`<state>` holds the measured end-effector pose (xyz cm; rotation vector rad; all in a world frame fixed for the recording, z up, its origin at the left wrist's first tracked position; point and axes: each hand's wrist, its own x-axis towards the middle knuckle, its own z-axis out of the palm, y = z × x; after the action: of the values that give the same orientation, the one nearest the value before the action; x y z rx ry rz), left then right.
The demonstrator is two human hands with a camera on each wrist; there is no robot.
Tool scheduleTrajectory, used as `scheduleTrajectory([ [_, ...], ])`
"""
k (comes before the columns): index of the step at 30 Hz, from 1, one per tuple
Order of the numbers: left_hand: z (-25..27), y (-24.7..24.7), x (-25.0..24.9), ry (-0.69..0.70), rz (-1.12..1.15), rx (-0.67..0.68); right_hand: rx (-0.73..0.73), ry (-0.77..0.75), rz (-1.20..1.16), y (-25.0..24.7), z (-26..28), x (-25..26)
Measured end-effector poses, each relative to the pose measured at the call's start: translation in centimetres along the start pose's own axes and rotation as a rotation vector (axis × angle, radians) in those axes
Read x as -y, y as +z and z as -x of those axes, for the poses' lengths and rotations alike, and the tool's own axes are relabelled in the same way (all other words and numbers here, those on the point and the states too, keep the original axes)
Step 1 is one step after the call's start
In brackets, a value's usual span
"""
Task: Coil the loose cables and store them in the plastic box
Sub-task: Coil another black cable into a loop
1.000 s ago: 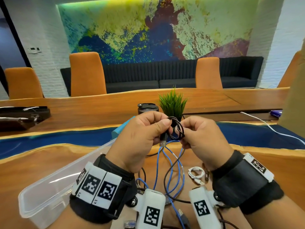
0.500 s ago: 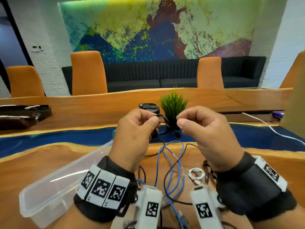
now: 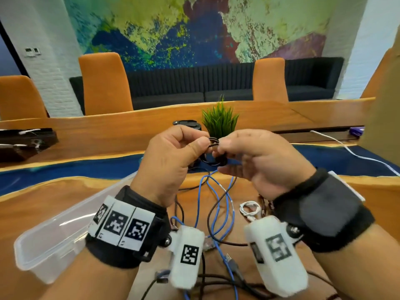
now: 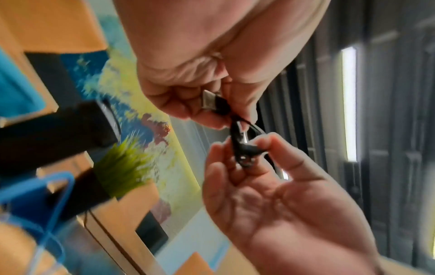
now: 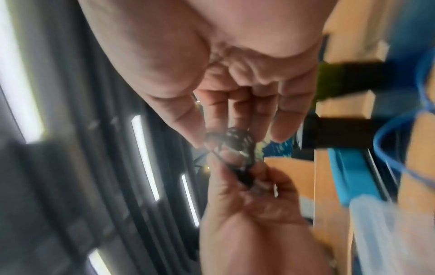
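Note:
A thin black cable (image 3: 213,151) is wound into a small coil, held above the table between both hands. My left hand (image 3: 202,146) pinches the coil with thumb and forefinger; the left wrist view shows its metal USB plug (image 4: 210,101) tucked against these fingers. My right hand (image 3: 218,158) pinches the coil's other side, its fingers curled round the loops (image 5: 235,138). The clear plastic box (image 3: 54,237) lies open on the table at lower left, below my left wrist. A loose blue cable (image 3: 218,204) and a dark cable (image 3: 208,221) sprawl on the table under my hands.
A small coiled white cable (image 3: 250,210) lies on the wood beside my right wrist. A potted green plant (image 3: 219,120) and a black round object (image 3: 187,124) stand just behind my hands. A white cord (image 3: 350,151) trails across the blue strip at right.
Half a second ago my hands were a little apart, the cable strung between them. They have come together again and both pinch the coil.

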<state>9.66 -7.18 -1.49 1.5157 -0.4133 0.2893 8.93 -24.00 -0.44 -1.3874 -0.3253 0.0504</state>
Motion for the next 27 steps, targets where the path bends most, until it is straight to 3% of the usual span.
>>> scheduleTrajectory([
  [2, 0.1, 0.1, -0.1, 0.102, -0.131, 0.042, 0.025, 0.141, -0.246, -0.2, 0.1, 0.4],
  [5, 0.2, -0.3, -0.6, 0.176, -0.268, 0.143, 0.057, 0.175, -0.341, -0.2, 0.0, 0.3],
  [10, 0.3, -0.8, -1.0, 0.174, -0.556, 0.201, -0.015, 0.035, -0.027, 0.1, -0.4, -0.7],
  [13, 0.3, -0.8, -0.9, 0.229, -0.712, 0.184, 0.015, -0.058, 0.155, -0.3, -0.4, -0.6],
  [19, 0.2, -1.5, -1.9, 0.16, -0.547, 0.208, 0.151, -0.183, 0.377, -2.4, -0.1, 0.3],
  [24, 0.5, -1.2, -2.1, 0.124, -0.454, 0.307, 0.049, -0.415, 0.741, -2.6, -0.2, 0.7],
  [27, 0.5, -0.9, -1.8, 0.12, -0.334, 0.27, -0.011, -0.396, 0.607, -1.7, -0.4, -0.2],
])
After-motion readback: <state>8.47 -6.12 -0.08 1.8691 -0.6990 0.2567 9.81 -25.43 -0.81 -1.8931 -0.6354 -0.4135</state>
